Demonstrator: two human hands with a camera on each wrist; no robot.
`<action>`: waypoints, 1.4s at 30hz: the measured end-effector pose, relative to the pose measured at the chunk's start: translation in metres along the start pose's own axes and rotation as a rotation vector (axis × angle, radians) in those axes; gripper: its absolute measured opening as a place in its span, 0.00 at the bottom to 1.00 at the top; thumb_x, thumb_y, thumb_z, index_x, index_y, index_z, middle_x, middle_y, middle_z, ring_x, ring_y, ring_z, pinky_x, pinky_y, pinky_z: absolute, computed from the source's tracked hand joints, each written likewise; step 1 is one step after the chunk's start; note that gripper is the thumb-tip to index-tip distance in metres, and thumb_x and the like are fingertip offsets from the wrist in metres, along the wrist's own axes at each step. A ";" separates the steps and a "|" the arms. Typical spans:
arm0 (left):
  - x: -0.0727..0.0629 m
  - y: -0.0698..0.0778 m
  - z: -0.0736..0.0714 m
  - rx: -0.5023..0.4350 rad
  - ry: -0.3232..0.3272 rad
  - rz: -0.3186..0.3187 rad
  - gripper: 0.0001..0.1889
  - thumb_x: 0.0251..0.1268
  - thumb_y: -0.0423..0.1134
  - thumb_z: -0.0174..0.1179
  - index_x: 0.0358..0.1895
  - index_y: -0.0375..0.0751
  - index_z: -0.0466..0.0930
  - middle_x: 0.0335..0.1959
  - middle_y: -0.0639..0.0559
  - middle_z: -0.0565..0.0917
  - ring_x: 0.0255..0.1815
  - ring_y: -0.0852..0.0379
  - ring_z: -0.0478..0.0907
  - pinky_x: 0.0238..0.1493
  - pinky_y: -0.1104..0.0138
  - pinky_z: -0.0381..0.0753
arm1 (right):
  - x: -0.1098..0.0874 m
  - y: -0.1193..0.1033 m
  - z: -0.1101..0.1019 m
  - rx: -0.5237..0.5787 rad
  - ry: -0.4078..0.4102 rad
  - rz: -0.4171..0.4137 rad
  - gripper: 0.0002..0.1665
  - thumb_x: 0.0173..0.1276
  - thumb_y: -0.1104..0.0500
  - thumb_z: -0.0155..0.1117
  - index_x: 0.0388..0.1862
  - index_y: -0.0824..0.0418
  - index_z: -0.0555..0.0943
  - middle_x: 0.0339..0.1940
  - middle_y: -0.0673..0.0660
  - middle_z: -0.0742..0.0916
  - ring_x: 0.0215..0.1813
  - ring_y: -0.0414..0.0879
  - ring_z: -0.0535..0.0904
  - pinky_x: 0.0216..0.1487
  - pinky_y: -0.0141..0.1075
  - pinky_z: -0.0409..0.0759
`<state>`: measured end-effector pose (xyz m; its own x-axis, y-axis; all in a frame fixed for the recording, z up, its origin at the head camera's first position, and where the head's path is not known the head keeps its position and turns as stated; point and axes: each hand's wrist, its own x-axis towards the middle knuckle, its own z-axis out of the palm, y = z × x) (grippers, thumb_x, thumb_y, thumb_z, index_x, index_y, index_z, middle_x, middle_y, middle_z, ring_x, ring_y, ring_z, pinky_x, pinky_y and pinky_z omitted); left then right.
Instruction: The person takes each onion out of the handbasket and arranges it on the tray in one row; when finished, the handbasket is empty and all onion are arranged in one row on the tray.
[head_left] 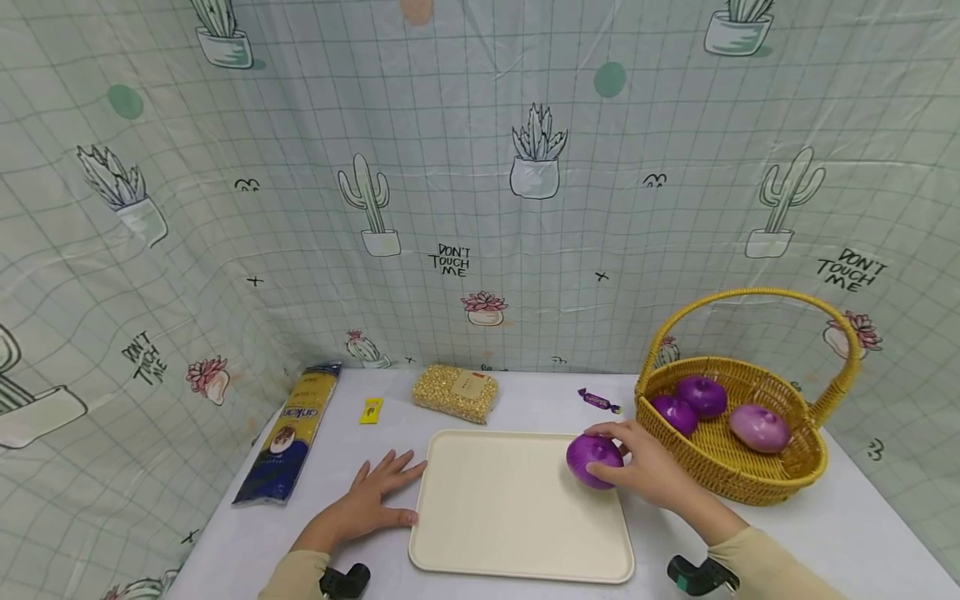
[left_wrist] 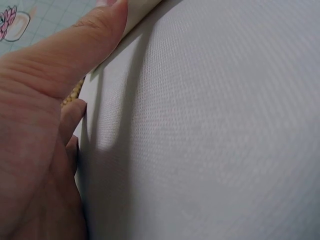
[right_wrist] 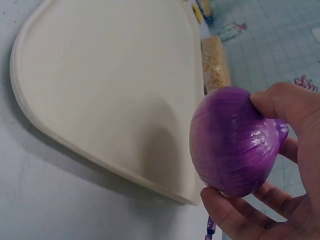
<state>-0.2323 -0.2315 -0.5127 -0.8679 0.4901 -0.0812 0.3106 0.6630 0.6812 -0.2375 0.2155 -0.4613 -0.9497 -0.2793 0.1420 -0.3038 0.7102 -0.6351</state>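
Observation:
A purple onion is pinched between the thumb and fingers of my right hand, over the right end of a cream tray. In the right wrist view the onion shows its glossy skin and pointed tip, and the tray lies beyond it. My left hand rests with fingers spread on the white table, its thumb and fingertips right at the tray's left edge. The left wrist view shows that hand beside the tray's rim, holding nothing.
At the right stands a yellow wicker basket with a tall handle and three onions inside. Behind the tray lie a bag of yellow kernels, a purple-wrapped candy and a small yellow packet. A blue-and-gold bag lies at the left.

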 end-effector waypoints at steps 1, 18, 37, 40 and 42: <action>0.000 0.000 0.000 0.001 0.000 0.001 0.44 0.60 0.55 0.71 0.77 0.43 0.66 0.80 0.34 0.57 0.81 0.27 0.40 0.73 0.30 0.26 | 0.001 -0.001 0.002 0.002 -0.006 0.001 0.29 0.59 0.46 0.79 0.58 0.52 0.83 0.49 0.58 0.80 0.46 0.48 0.78 0.42 0.40 0.80; 0.000 0.002 0.001 0.006 0.022 0.008 0.44 0.58 0.55 0.72 0.76 0.43 0.67 0.80 0.34 0.57 0.80 0.26 0.41 0.73 0.30 0.26 | 0.020 -0.007 0.025 0.028 -0.044 0.038 0.29 0.59 0.47 0.79 0.59 0.49 0.82 0.48 0.55 0.80 0.48 0.50 0.78 0.46 0.45 0.82; -0.001 0.002 0.002 -0.009 0.030 0.002 0.43 0.58 0.54 0.72 0.76 0.43 0.68 0.80 0.34 0.58 0.81 0.27 0.40 0.73 0.31 0.25 | 0.044 -0.025 0.060 0.063 -0.032 0.007 0.27 0.58 0.50 0.80 0.57 0.49 0.84 0.45 0.54 0.79 0.48 0.51 0.79 0.51 0.51 0.84; -0.001 0.003 0.002 -0.009 0.029 -0.002 0.43 0.58 0.54 0.72 0.76 0.43 0.68 0.80 0.34 0.58 0.81 0.27 0.40 0.73 0.31 0.25 | 0.047 -0.029 0.065 0.059 -0.032 0.013 0.27 0.58 0.49 0.80 0.57 0.47 0.84 0.45 0.53 0.79 0.48 0.50 0.79 0.51 0.51 0.84; -0.001 0.002 0.002 -0.008 0.027 -0.002 0.43 0.58 0.54 0.72 0.76 0.43 0.68 0.80 0.34 0.58 0.80 0.27 0.40 0.73 0.31 0.25 | 0.050 -0.032 0.069 0.060 -0.035 0.014 0.26 0.58 0.49 0.80 0.56 0.46 0.84 0.45 0.53 0.79 0.49 0.50 0.79 0.51 0.51 0.84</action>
<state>-0.2303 -0.2293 -0.5121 -0.8787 0.4734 -0.0625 0.3061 0.6589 0.6871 -0.2702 0.1341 -0.4863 -0.9502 -0.2929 0.1065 -0.2843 0.6746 -0.6812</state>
